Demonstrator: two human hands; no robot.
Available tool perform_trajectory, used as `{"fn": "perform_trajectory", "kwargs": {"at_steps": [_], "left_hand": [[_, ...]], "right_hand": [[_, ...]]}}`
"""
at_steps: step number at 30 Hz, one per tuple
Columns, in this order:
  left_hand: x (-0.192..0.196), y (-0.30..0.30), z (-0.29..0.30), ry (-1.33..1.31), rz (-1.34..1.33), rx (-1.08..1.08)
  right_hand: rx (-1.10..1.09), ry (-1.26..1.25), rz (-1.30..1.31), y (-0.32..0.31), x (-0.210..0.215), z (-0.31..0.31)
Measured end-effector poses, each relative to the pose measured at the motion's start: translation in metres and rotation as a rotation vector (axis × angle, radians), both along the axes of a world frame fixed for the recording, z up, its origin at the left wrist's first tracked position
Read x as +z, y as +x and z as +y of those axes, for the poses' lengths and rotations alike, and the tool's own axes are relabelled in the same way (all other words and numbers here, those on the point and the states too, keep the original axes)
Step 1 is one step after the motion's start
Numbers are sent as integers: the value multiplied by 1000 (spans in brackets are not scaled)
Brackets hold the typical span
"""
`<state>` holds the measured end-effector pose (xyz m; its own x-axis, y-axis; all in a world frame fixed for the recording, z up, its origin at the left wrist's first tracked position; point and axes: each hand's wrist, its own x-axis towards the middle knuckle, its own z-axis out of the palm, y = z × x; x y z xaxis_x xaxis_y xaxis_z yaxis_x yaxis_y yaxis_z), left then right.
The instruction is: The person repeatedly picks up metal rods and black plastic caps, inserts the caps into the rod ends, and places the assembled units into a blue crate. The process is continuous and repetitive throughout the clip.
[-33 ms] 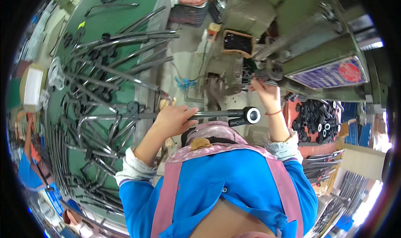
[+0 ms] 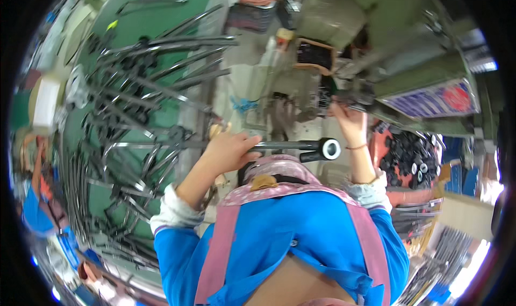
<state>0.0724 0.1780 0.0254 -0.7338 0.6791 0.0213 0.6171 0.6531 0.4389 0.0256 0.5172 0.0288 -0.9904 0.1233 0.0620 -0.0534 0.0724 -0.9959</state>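
My left hand (image 2: 230, 151) is wrapped round a dark metal tube (image 2: 287, 145) that lies level across in front of my apron. At its right end is a black fitting with a white-lined ring (image 2: 330, 149); a short black stub sticks out beside it. The tube's left part runs over the green table among other tubes. Farther off to the right, my right hand (image 2: 348, 118) is at the working area of a green machine (image 2: 387, 85). Its fingers are bent together by dark metal parts; blur hides what they hold, if anything.
Many bent metal tubes with black fittings cover the green table (image 2: 156, 24) on the left. A small box of dark parts (image 2: 316, 56) stands by the machine. On the right, black fittings fill a red container (image 2: 380, 145). A blue rag (image 2: 244, 104) lies ahead.
The whole view has shifted slightly to the right and blurred. Both hands keep nearly the same pose, the left still round the tube and the right still at the machine.
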Motion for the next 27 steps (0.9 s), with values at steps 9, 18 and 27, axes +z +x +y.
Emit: {"fn": "perform_trajectory", "kwargs": {"at_steps": [9, 18, 27], "left_hand": [[9, 8, -12, -63, -131, 14], [-1, 36, -47, -57, -3, 45], [-14, 180, -189, -87, 242, 752]], "right_hand": [[467, 1105, 24, 7, -18, 31], [793, 497, -328, 88, -15, -34], [538, 277, -524, 94, -38, -56]]}}
